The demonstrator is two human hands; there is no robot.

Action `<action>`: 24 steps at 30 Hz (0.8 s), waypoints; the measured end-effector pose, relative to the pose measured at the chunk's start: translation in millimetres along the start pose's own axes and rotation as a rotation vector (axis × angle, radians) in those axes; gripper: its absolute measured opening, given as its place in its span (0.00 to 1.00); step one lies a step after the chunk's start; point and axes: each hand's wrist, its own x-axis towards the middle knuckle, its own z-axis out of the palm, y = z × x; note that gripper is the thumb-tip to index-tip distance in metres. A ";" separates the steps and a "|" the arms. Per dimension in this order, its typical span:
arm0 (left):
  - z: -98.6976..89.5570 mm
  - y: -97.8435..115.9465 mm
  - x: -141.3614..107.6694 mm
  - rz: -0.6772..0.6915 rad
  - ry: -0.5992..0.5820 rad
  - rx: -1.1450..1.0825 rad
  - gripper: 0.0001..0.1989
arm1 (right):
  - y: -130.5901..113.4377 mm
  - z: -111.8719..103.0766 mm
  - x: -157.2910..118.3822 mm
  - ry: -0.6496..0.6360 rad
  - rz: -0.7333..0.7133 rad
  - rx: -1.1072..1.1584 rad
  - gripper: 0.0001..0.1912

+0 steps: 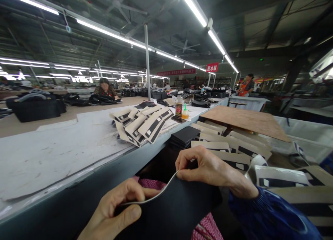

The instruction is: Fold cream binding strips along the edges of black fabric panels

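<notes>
A black sheet (171,208) with a thin pale edge hangs over my lap, its upper edge bent in a wave. My left hand (118,207) pinches that edge at the lower left, thumb in front and fingers behind. Higher up and to the right, my right hand (200,165) grips the same edge between thumb and curled fingers. Pink patterned cloth (152,183) shows behind and below the sheet. The lower part of the sheet blends into dark shadow.
Beige panels with black strips (153,123) are heaped on the white-topped table (52,156). More panels (236,160) lie at the right beside stacked black pieces (184,135). Beyond stand a green-tipped bottle (185,113), a jar (178,108) and a brown board (244,120). People work farther back.
</notes>
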 end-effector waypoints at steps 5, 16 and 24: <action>-21.2 -3.8 3.4 0.131 0.034 0.442 0.10 | -4.8 -8.1 -4.8 -0.012 0.014 -0.030 0.10; -15.3 8.9 14.1 0.421 -0.166 0.784 0.15 | -23.1 -8.9 -7.1 -0.018 0.016 -0.050 0.07; -26.1 9.0 23.3 0.498 -0.129 1.056 0.18 | -26.4 -4.0 -6.3 0.025 0.000 -0.182 0.07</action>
